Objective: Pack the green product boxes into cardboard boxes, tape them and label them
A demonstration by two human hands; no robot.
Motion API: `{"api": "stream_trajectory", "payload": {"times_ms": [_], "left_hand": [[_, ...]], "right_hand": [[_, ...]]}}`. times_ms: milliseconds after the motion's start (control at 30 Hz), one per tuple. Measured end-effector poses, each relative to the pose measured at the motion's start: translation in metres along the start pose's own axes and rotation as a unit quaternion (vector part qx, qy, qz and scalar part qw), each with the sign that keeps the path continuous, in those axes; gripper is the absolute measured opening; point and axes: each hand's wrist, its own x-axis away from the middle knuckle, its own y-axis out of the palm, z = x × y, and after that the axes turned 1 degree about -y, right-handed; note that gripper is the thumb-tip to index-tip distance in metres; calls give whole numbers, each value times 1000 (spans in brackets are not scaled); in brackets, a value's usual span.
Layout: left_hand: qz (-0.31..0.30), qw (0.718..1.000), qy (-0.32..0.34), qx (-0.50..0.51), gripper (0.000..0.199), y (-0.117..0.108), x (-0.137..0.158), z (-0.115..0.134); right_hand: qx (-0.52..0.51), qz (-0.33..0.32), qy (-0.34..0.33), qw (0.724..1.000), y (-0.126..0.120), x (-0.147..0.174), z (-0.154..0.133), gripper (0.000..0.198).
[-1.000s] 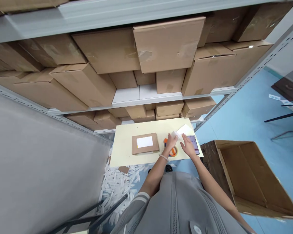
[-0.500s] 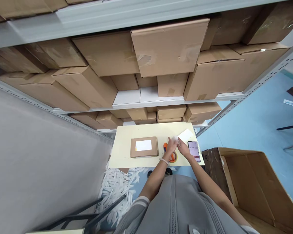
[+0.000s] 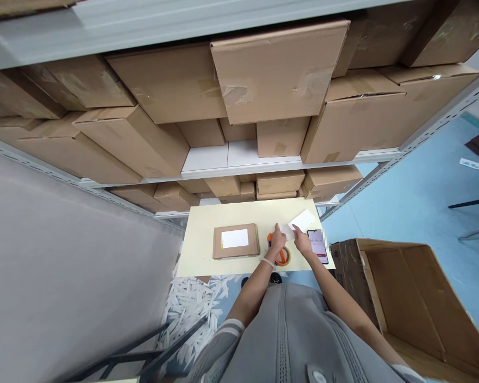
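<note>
A small white slip of paper [image 3: 287, 232] is stretched between my two hands above the table. My left hand [image 3: 278, 239] pinches its left side, and my right hand [image 3: 302, 241] has its fingers closed at the right edge. Just beyond lie white sheets [image 3: 302, 219]. Below and beside my left hand is a tape dispenser [image 3: 282, 257] with orange parts and a roll of tape, partly hidden by that hand. To the left sits a flat cardboard box [image 3: 236, 241] with a white label [image 3: 234, 238] on its top.
A phone [image 3: 318, 247] lies at the right end of the cream table [image 3: 199, 223]. Shelves with several cardboard boxes [image 3: 279, 74] rise behind it. On the floor stand a large open carton [image 3: 415, 298] at right and a heap of white paper strips [image 3: 191, 314] at left.
The slip, crumpled between my fingertips before, now looks flatter and more spread out. My hands have moved slightly apart. The view has shifted a little.
</note>
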Motion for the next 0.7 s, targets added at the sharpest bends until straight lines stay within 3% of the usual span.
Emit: {"api": "stream_trajectory", "payload": {"times_ms": [233,400,533,700], "left_hand": [[51,998,-37,15,57,-19,-1,11],[33,996,66,44,34,-60,-2,28],[-29,985,162,50,7,-98,3,39],[-58,969,233,53,24,-139,22,48]], "right_hand": [[18,39,13,999,-8,-5,2,59],[13,103,-57,993,-31,-20,-13,61],[31,80,-172,981,-50,-39,-42,63],[95,38,-255,962,-60,-56,-73,72]]}}
